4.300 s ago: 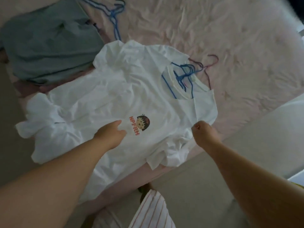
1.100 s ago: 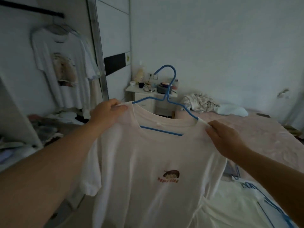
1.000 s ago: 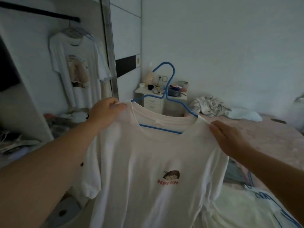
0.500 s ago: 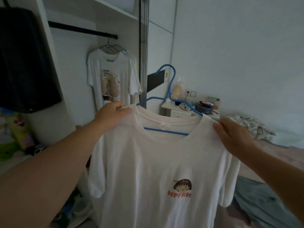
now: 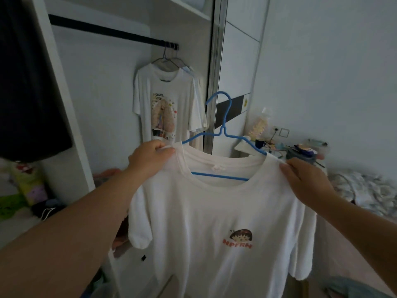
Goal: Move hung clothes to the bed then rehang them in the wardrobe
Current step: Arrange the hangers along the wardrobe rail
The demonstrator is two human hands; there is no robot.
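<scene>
A white T-shirt (image 5: 219, 211) with a small cartoon print hangs on a blue wire hanger (image 5: 223, 130), held up in front of me. My left hand (image 5: 150, 160) grips its left shoulder, and my right hand (image 5: 305, 179) grips its right shoulder. The hanger's hook points up, free in the air. Behind it is the open wardrobe with a black rail (image 5: 111, 32). Another white printed T-shirt (image 5: 163, 104) hangs at the rail's right end, with more white garments behind it.
A dark garment (image 5: 28, 82) fills the wardrobe's left compartment. The wardrobe's sliding door frame (image 5: 214, 72) stands just right of the rail. A cluttered bedside table (image 5: 296, 151) and crumpled bedding (image 5: 365, 190) lie at the right. Loose items sit on the wardrobe floor.
I have lifted the T-shirt on its hanger off the bed and turned left toward the wardrobe. The rail and the hung shirt are now closer and more central.
</scene>
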